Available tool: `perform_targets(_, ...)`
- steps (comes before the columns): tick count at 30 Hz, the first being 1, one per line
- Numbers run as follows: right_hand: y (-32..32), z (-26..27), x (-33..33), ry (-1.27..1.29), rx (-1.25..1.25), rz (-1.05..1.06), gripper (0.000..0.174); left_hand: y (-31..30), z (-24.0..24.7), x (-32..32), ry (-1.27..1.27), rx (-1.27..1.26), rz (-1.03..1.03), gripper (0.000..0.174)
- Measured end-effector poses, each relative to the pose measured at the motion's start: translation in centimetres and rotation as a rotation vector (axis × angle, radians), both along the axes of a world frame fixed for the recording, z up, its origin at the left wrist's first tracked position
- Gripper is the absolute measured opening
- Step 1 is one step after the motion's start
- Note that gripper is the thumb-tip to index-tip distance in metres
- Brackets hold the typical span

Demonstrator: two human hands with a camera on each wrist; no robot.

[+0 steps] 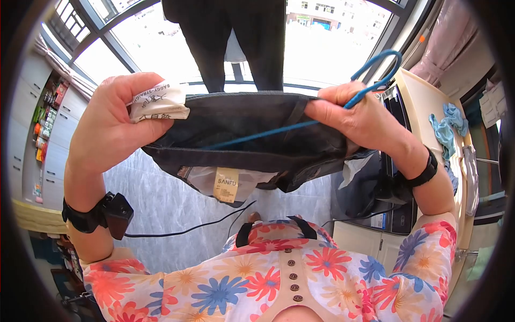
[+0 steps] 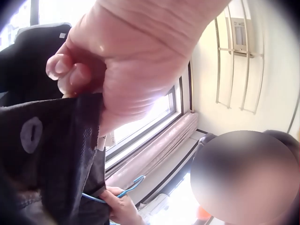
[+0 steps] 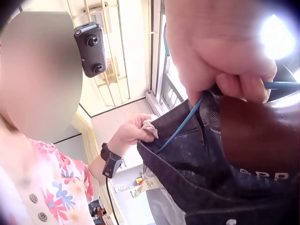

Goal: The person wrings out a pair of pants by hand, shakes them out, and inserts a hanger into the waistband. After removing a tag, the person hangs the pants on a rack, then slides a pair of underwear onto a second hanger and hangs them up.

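Dark jeans [image 1: 247, 159] hang between my hands with the waistband spread wide. At one end my left hand [image 1: 104, 121] pinches the waistband along with a white printed label [image 1: 161, 104]. My right hand [image 1: 370, 121] grips the opposite end together with a blue hanger [image 1: 263, 131]. The hanger's hook stands up past the right hand, and one arm of it runs inside the waist opening, its far end hidden in the cloth. Below the waistband dangles a cream SANFU tag [image 1: 226, 185]. A buttonhole [image 2: 32, 135] shows close up in the left wrist view.
Another pair of black trousers [image 1: 230, 40] hangs ahead, before the windows. To the right stand a glossy black appliance [image 1: 394, 201] and a counter with light blue cloths [image 1: 448, 126]. Shelves of small goods [image 1: 44, 123] line the left. A black cable [image 1: 177, 234] crosses below the jeans.
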State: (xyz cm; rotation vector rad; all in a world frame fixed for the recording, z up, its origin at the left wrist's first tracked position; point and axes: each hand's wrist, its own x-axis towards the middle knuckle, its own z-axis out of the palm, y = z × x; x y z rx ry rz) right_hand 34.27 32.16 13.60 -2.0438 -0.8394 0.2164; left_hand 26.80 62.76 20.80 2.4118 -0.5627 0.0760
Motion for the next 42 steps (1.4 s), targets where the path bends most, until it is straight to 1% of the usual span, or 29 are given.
perform_targets(2,0.8,0.5,0.1,-0.010,0.046,-0.012,0.031,0.5,-0.2,-0.1,0.109,-0.017,0.067,0.034)
perform_targets(3,1.2,0.6,0.1,-0.022,0.090,-0.024,0.031,0.6,-0.2,-0.3,0.108,-0.018,0.071,0.034)
perform_targets(5,1.9,0.8,0.3,-0.034,0.080,-0.041,0.031,0.9,-0.1,-0.7,0.088,0.062,0.092,0.032)
perform_targets(6,2.4,1.0,0.4,-0.044,0.075,-0.057,0.030,1.0,-0.1,-0.9,0.081,0.061,0.106,0.032)
perform_targets(8,3.1,1.6,0.4,-0.011,0.028,-0.038,0.028,1.5,-0.4,-1.4,0.146,-0.002,0.127,0.031)
perform_targets(9,3.3,1.8,0.3,0.028,-0.024,-0.041,0.027,1.8,-1.0,-1.5,0.193,-0.135,0.150,0.030)
perform_targets(10,3.7,1.9,0.0,0.023,-0.025,-0.021,0.027,2.3,-1.4,-1.8,0.188,-0.138,0.170,0.030)
perform_targets(12,4.2,2.1,-0.4,0.022,0.017,-0.049,0.025,3.3,-1.9,-1.9,0.349,-0.292,0.189,0.031)
perform_targets(14,4.5,2.3,-0.5,0.058,-0.013,-0.044,0.025,4.4,-2.9,-2.0,0.335,-0.331,0.172,0.032)
perform_targets(16,4.6,2.4,-0.5,0.079,-0.006,-0.054,0.026,4.9,-4.0,-1.9,0.170,-0.568,0.231,0.023)
perform_targets(17,4.4,2.4,-0.6,0.077,-0.010,-0.051,0.026,5.9,-4.2,-1.6,0.144,-0.584,0.218,0.017)
perform_targets(18,4.5,2.4,-0.7,0.088,-0.013,-0.057,0.026,6.4,-4.0,-1.5,0.143,-0.588,0.218,0.017)
perform_targets(20,4.3,2.6,-1.0,0.099,-0.018,-0.067,0.026,7.0,-3.6,-1.3,0.171,-0.573,0.314,0.012)
perform_targets(21,4.2,2.7,-1.1,0.085,-0.041,-0.071,0.026,7.4,-3.8,-0.8,0.128,-0.538,0.363,0.009)
perform_targets(22,4.1,2.7,-1.3,0.073,-0.065,-0.076,0.026,7.2,-4.0,-0.8,0.129,-0.540,0.361,0.009)
perform_targets(24,4.0,2.8,-1.5,0.086,-0.071,-0.087,0.026,6.0,-4.4,-0.2,-0.390,-0.278,0.458,0.009)
perform_targets(25,3.8,2.8,-1.6,0.106,-0.076,-0.098,0.026,4.0,-3.7,-1.3,-0.444,-0.180,0.451,0.012)
perform_targets(26,3.6,2.8,-1.7,0.114,-0.082,-0.105,0.026,2.5,-3.1,-2.3,-0.518,0.039,0.293,0.019)
perform_targets(27,3.6,2.8,-1.6,0.057,-0.116,-0.099,0.026,1.0,-3.1,-2.9,-0.504,0.075,0.110,0.025)
perform_targets(28,3.4,2.9,-1.5,-0.003,-0.146,-0.090,0.026,0.0,-3.4,-3.1,-0.514,0.229,0.007,0.040)
perform_targets(30,2.9,2.8,-1.8,0.019,-0.128,-0.113,0.026,-1.4,-5.2,-3.0,-0.685,0.564,0.084,0.052)
perform_targets(31,2.6,2.7,-2.0,0.041,-0.110,-0.137,0.026,-1.4,-5.9,-2.8,-0.690,0.564,0.078,0.052)
perform_targets(33,2.1,2.9,-2.4,0.012,-0.105,-0.151,0.026,-1.1,-6.7,-2.3,-0.739,0.647,0.078,0.057)
perform_targets(34,1.9,3.0,-2.5,-0.019,-0.102,-0.155,0.026,-0.9,-6.7,-2.3,-0.739,0.647,0.074,0.057)
perform_targets(36,1.6,2.7,-2.6,0.018,-0.078,-0.173,0.025,-0.2,-6.6,-2.1,-0.495,0.371,-0.077,0.049)
perform_targets(37,1.5,2.6,-2.5,0.055,-0.056,-0.189,0.025,0.2,-6.5,-2.0,-0.493,0.373,-0.075,0.049)
perform_targets(39,1.2,2.6,-2.5,0.048,-0.063,-0.176,0.025,0.7,-6.4,-1.7,-0.436,0.219,-0.129,0.035)
perform_targets(40,1.3,2.7,-2.4,0.038,-0.069,-0.166,0.025,0.8,-6.3,-1.7,-0.434,0.223,-0.124,0.035)
perform_targets(42,1.6,2.8,-2.6,0.041,-0.071,-0.162,0.025,1.0,-6.0,-1.8,-0.428,0.122,-0.114,0.023)
